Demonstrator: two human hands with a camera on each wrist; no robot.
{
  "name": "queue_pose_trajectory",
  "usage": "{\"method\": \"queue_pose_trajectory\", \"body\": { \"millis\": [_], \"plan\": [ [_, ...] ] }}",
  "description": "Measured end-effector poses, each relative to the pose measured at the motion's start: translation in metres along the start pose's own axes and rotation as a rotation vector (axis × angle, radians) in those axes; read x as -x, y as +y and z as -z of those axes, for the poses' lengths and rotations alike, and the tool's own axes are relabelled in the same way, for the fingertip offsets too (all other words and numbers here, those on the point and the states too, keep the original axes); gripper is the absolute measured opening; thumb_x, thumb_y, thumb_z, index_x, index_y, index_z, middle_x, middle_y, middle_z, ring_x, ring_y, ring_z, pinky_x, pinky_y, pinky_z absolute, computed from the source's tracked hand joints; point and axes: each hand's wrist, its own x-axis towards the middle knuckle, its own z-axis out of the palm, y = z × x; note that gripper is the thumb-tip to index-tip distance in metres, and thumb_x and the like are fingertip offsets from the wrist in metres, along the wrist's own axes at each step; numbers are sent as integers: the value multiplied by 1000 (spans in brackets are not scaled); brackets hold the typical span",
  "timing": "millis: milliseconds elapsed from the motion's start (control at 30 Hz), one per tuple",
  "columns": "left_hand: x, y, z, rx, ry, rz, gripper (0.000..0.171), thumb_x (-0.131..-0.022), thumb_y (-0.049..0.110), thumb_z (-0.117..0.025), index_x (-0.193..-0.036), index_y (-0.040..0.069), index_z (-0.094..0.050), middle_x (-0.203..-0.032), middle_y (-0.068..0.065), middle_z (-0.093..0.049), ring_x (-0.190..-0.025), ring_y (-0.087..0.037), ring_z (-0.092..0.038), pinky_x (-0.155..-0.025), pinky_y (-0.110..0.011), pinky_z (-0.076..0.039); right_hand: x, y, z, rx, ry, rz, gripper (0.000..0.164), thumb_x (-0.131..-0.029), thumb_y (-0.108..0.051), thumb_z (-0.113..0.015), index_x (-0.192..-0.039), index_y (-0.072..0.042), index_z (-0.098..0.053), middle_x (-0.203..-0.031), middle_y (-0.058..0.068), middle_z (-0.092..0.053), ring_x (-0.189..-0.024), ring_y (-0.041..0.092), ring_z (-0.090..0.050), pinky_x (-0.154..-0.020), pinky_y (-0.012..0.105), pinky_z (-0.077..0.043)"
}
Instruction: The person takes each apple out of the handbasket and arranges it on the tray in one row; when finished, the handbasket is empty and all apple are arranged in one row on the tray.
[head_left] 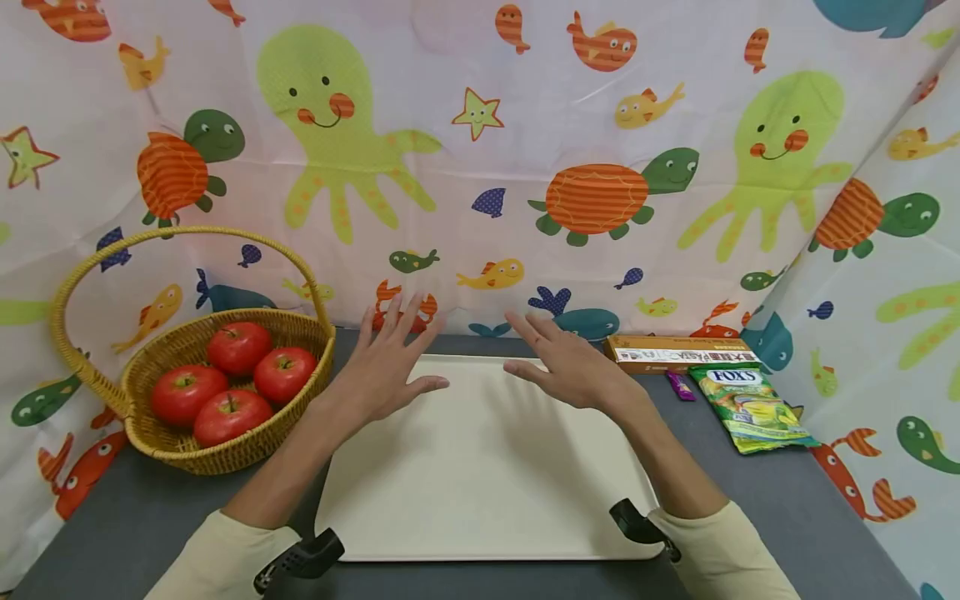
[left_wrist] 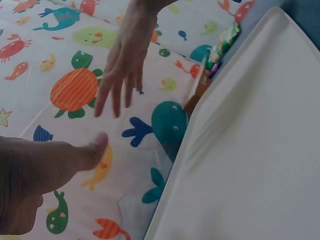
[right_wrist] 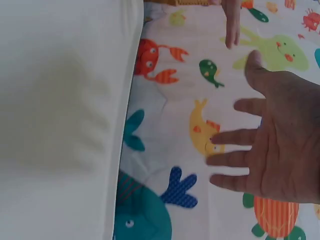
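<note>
Both hands hover over a cream tray and hold nothing. My left hand is above the tray's far left part, fingers spread and straight, with the thumb pointing inward. Opposite it, my right hand has its fingers extended toward the left hand, a gap between the two. In the right wrist view the right hand shows its palm with fingers apart. The left wrist view catches the left thumb and, beyond it, the right hand. Nearest the left hand is a yellow wicker basket holding several red apples.
Right of the tray lie a green Fox's candy bag, a small purple wrapped sweet and a long brown-and-white box. The basket's tall handle arches at the left. A sea-animal curtain borders the grey table.
</note>
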Motion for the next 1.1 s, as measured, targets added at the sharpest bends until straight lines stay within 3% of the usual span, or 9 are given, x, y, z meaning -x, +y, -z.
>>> {"method": "queue_pose_trajectory", "body": {
  "millis": [133,433,600,800,867,1000,1100],
  "plan": [
    [4,-8,-3,-39,11,-15,91,-96,58,-66,-168,23,-23,-178,-17,0,-164,-46,-5,-128,-72,-6,8,23,0,-54,-65,9,74,-106,-55,-49,-168,-22,-24,-172,16,-31,-158,45,-31,-122,69,-32],
    [24,-34,2,-35,-45,13,85,-96,51,-69,-166,22,-29,-177,-20,-7,-162,-51,-7,-127,-74,-6,37,87,-13,-170,-101,-20,72,-106,-52,-54,-162,-11,-37,-167,19,-39,-154,46,-37,-120,69,-36],
    [36,-45,12,6,-85,26,82,-98,48,-68,-166,23,-31,-176,-22,-7,-161,-53,-7,-126,-75,-2,57,119,-23,-195,-85,-20,67,-106,-41,-57,-158,-3,-41,-164,26,-39,-151,52,-36,-117,71,-37],
    [49,-58,25,-13,-103,34,80,-96,48,-69,-164,23,-34,-174,-25,-13,-159,-56,-9,-124,-78,-2,73,151,-41,-242,-132,-46,72,-103,-40,-63,-158,0,-38,-164,33,-34,-149,58,-34,-114,75,-36],
    [52,-61,33,-5,-103,37,80,-97,47,-70,-164,23,-34,-174,-25,-12,-159,-57,-6,-124,-78,-1,76,161,-47,-256,-161,-64,81,-100,-41,-66,-161,-1,-31,-166,33,-27,-151,60,-27,-115,78,-31],
    [56,-70,54,16,-105,56,82,-97,48,-70,-165,23,-33,-175,-25,-6,-160,-56,0,-124,-78,3,81,177,-55,-302,-245,-101,98,-96,-42,-72,-167,-7,-13,-173,31,-5,-157,61,-1,-117,84,-10],
    [56,-77,68,11,-108,79,84,-97,51,-68,-166,23,-29,-176,-25,0,-160,-56,2,-123,-79,5,82,186,-61,-338,-293,-117,103,-96,-43,-71,-169,-13,-5,-174,27,6,-157,58,13,-114,87,1]
  ]
}}
